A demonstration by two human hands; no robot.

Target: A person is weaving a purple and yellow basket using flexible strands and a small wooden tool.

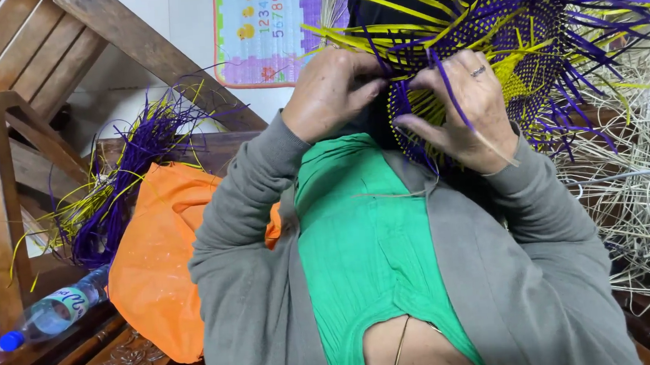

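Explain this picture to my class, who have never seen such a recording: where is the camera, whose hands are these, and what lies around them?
There is no machine here. One camera sits on a person's head and looks down, so you see their own green top, grey sleeves and two bare hands. The left hand and right hand both grip a woven piece of purple and yellow strips. Beside them lie a bundle of loose strips, an orange cloth, a plastic bottle and pale straw.

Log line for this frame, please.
left hand: grips woven piece edge | right hand: pinches purple strip | nearby: strip bundle, orange bag, water bottle
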